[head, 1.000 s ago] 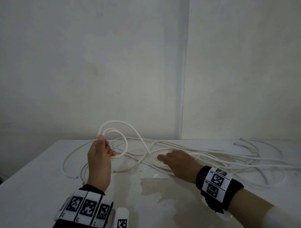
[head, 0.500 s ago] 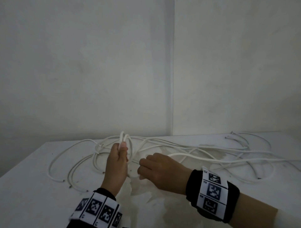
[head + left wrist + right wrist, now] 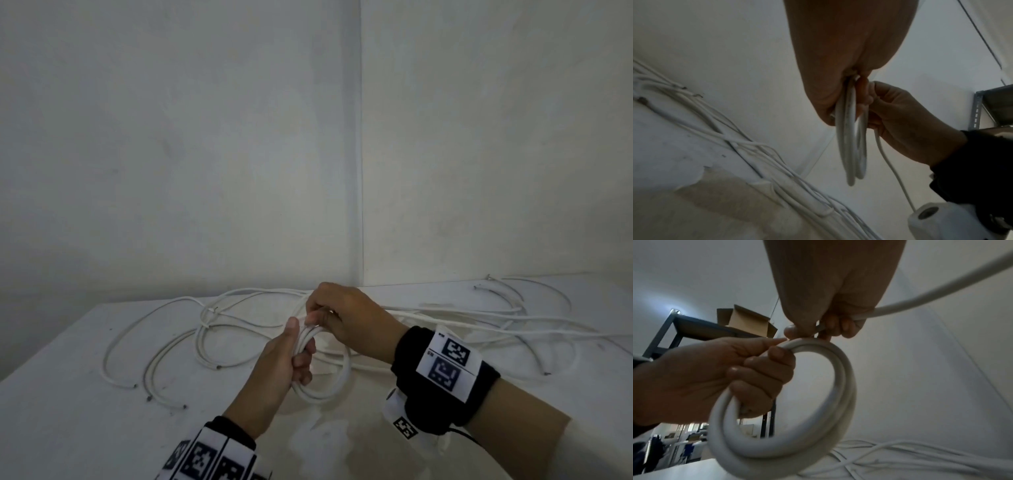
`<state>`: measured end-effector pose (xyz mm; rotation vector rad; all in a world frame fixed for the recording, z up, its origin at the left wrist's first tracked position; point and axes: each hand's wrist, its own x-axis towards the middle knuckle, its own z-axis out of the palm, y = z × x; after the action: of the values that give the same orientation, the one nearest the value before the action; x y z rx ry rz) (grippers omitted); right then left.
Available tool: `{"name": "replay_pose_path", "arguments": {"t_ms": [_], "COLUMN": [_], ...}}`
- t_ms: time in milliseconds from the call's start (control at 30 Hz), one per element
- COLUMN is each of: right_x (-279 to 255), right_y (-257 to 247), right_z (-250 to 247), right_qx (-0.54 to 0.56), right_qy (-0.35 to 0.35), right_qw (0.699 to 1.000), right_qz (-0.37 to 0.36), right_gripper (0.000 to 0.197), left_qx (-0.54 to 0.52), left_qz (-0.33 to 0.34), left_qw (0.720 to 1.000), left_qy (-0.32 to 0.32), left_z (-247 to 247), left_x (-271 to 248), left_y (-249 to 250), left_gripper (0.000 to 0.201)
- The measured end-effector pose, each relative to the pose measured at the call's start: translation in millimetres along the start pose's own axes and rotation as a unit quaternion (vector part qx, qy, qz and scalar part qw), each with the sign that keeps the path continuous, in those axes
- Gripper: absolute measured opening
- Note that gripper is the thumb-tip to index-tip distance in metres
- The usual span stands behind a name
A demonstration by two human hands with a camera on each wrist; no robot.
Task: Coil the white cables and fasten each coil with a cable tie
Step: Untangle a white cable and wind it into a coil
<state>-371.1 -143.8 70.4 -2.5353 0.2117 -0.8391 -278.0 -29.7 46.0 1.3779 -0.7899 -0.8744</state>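
Small coil [image 3: 322, 370] of white cable is held just above the counter [image 3: 68, 428], clenched at its top in the left hand [image 3: 284, 363] while the right hand [image 3: 346, 318] pinches the next turn; cable judged light, springy and smooth, best gripped where turns bunch.

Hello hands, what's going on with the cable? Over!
Left hand grips coil, few loops. Right hand pinches cable at coil's top, feeding the next loop. Loose cables on table. No tie in sight.
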Motion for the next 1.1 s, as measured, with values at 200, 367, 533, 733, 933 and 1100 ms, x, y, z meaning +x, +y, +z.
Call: {"name": "replay_pose_path", "arguments": {"t_ms": [200, 367, 533, 733, 933, 1100], "right_x": [4.8, 2.1, -6.1, -7.2, -5.0, -5.9], "right_y": [-5.7, -6.6, 5.0, 3.5, -1.7, -5.5], "right_z": [-6.0, -16.1, -20.5, -8.7, -12.0, -12.0], "right_qx": [0.033, 0.101, 0.122, 0.093, 0.051, 0.055], "right_qy": [-0.034, -0.134, -0.188, -0.160, -0.173, -0.143], "right_qw": [0.994, 0.972, 0.957, 0.966, 0.969, 0.974], "right_qz": [0.098, 0.162, 0.186, 0.180, 0.169, 0.166], "right_gripper": [0.015, 0.031, 0.017, 0.012, 0.023, 0.018], "left_qx": [-0.042, -0.091, -0.157, -0.167, -0.101, -0.079], "left_qz": [-0.015, -0.011, -0.002, -0.008, -0.016, -0.005], "left_qw": [0.999, 0.996, 0.987, 0.984, 0.994, 0.994], "left_qy": [-0.019, 0.004, 0.038, 0.054, 0.043, 0.072], "left_z": [-2.3, -3.9, -17.6, -19.6, -30.2, -24.0], "left_x": [-3.6, -5.1, -3.0, -1.7, -3.5, -5.2], "left_y": [5.4, 5.2, 6.2, 4.9, 6.4, 10.5], "left_gripper": [0.047, 0.045, 0.045, 0.045, 0.042, 0.043]}}
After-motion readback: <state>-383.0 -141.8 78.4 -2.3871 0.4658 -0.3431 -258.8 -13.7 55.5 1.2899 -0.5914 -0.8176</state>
